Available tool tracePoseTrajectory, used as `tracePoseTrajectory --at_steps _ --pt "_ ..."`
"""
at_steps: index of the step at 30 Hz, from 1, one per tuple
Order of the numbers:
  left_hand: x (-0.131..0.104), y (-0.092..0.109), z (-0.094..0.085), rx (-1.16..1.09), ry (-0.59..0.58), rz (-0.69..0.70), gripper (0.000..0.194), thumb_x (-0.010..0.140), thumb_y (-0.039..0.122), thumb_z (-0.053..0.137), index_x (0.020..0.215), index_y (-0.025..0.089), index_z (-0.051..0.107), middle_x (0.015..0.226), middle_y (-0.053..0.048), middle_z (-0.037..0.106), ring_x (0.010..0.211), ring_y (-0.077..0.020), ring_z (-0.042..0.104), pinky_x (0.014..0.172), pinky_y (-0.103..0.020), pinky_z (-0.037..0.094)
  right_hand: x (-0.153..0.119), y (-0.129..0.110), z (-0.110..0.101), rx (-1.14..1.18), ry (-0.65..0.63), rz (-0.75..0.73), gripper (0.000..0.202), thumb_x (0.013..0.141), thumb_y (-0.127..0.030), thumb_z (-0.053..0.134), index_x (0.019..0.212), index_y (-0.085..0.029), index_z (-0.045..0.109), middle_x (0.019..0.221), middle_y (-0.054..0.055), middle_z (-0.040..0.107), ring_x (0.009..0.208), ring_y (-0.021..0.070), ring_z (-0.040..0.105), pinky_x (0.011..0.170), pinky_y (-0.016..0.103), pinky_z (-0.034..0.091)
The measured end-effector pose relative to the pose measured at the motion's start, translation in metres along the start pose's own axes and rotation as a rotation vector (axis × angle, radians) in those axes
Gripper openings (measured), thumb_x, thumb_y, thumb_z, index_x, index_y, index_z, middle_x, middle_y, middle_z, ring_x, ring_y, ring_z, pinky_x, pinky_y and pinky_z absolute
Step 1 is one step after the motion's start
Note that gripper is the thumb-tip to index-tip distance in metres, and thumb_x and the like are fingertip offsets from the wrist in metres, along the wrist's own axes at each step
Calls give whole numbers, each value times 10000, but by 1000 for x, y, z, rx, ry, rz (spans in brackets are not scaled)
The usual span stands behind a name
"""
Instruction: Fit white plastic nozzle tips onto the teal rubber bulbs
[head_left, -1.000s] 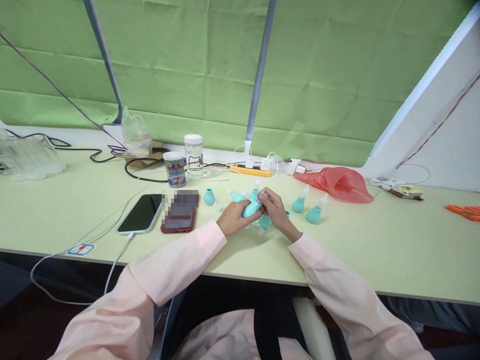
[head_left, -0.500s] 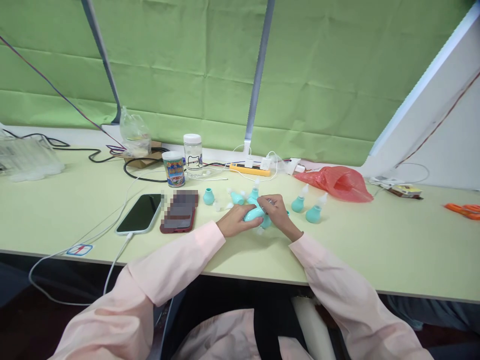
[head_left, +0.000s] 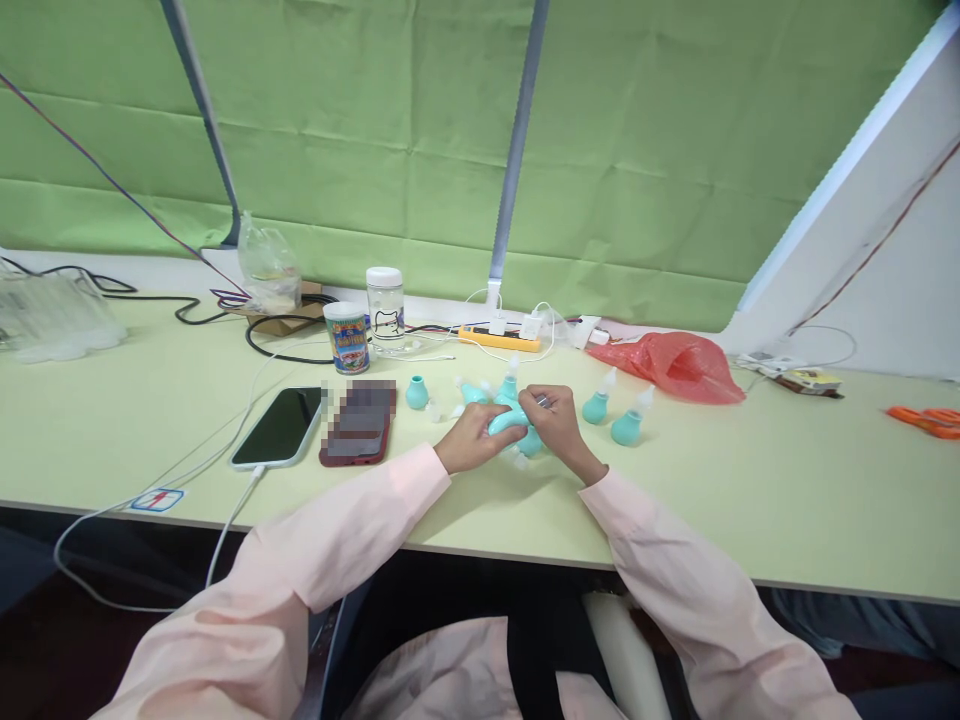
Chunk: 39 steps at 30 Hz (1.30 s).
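Observation:
My left hand (head_left: pixel 472 438) is closed round the body of a teal rubber bulb (head_left: pixel 507 421), a nasal aspirator by its look. At the bulb's right end my right hand (head_left: pixel 553 425) is clenched, its fingers hiding the neck and whatever tip is there. Behind and beneath the hands lie more teal bulbs, among them an upright one with a clear nozzle (head_left: pixel 511 372). Two assembled aspirators (head_left: pixel 596 405) stand to the right. An open bulb without nozzle (head_left: pixel 417 393) is on the left, near small clear pieces (head_left: pixel 434 411).
Two phones (head_left: pixel 358 425) lie left of my hands, one on a white cable. Farther back are a patterned can (head_left: pixel 349 340), a clear jar (head_left: pixel 385 312), a yellow power strip (head_left: pixel 499 339) and a red plastic bag (head_left: pixel 675 366). Orange scissors (head_left: pixel 926 420) rest at the far right.
My right hand has turned slightly, its fingers curling more tightly at the bulb's end. The held bulb now looks more squeezed or tilted. Other things stay put.

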<state>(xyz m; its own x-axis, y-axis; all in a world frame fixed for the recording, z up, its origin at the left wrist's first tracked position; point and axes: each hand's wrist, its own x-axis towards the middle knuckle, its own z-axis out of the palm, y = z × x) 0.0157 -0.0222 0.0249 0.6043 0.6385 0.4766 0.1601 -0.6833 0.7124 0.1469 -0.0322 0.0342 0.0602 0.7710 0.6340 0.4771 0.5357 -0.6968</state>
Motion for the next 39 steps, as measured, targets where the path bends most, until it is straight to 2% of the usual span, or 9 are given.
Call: tracePoseTrajectory --at_steps 5,11,19,24,26,32,36,39 --pt "-1 -2 -1 -41 -16 -29 325 694 361 477 488 122 398 464 48 280 473 -51 270 440 -184 226 0 1 -1 -57 9 -47 290 622 -216 403 405 -173 214 430 -46 178 427 48 179 411 216 173" --pt "-2 -3 2 -77 -1 -42 363 693 377 485 461 129 357 446 51 256 457 -48 250 433 -188 209 0 1 1 10 -17 0 281 608 -205 394 402 -175 206 423 -44 174 417 48 180 396 214 163" --pt "-3 3 6 6 124 -25 350 696 363 485 462 127 374 454 52 263 470 -51 259 449 -189 217 -4 -1 4 -71 204 -74 292 631 -204 398 418 -180 201 419 -45 183 411 51 180 403 221 180" --pt "-3 6 10 -16 172 -47 339 692 367 493 472 128 395 452 52 281 466 -53 266 450 -189 228 -5 -4 4 -36 272 -46 304 627 -197 407 416 -183 189 419 -48 174 417 52 170 405 225 170" --pt "-2 6 10 -55 159 -49 340 689 376 499 479 127 402 455 51 297 468 -54 282 454 -189 239 -3 -4 3 32 243 -3 295 617 -184 406 413 -182 193 418 -50 174 415 50 170 400 222 164" --pt "-1 8 7 -122 99 11 342 700 372 490 489 126 382 477 49 284 475 -52 274 454 -190 235 3 -1 4 308 35 162 272 575 -174 417 390 -174 217 414 -58 161 412 40 154 382 207 124" --pt "-3 6 7 -110 69 77 311 729 361 454 529 127 410 488 48 266 473 -53 261 448 -192 231 9 1 2 465 -104 365 267 531 -182 462 378 -173 243 380 -72 183 370 32 163 347 199 119" --pt "-6 5 7 -55 45 149 288 732 346 453 544 131 425 499 43 301 487 -59 284 471 -194 261 17 4 -11 560 -211 511 273 533 -198 442 384 -189 214 349 -85 157 326 32 139 322 202 117"
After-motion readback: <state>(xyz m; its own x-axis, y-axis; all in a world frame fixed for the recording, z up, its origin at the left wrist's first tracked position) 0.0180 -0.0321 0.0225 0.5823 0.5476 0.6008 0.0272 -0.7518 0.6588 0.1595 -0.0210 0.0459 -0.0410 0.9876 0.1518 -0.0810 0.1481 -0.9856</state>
